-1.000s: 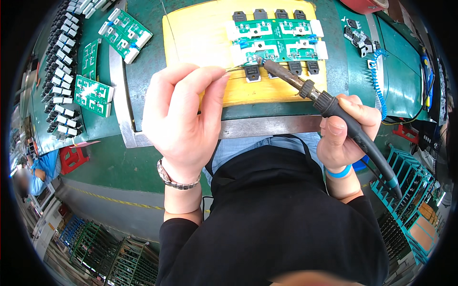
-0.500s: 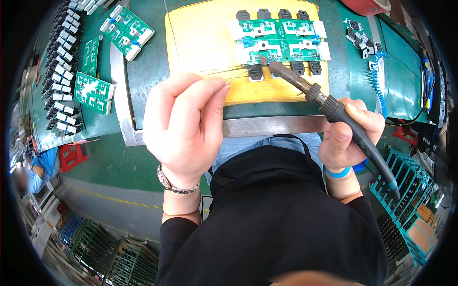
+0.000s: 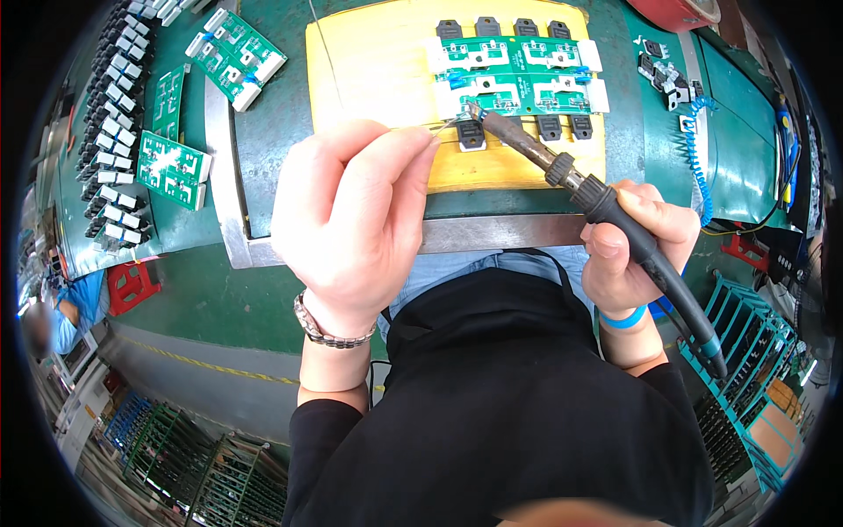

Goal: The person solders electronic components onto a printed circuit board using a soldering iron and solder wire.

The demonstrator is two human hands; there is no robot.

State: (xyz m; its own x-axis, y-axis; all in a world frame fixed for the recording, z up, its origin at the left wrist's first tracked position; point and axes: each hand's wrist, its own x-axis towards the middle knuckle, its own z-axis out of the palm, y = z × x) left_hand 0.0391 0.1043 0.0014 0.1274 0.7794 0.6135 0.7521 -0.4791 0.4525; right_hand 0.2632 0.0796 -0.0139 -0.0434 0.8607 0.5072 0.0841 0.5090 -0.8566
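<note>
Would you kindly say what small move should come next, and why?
Perhaps ease the solder wire toward the soldering iron: the left hand pinches the wire near the iron's tip, which the right hand holds at the green circuit board.

From here I am counting one left hand, one right hand, one soldering iron and one yellow pad. On this pad I am seeing one green board, with four black chips along its far edge; leftward, three other boards.
</note>
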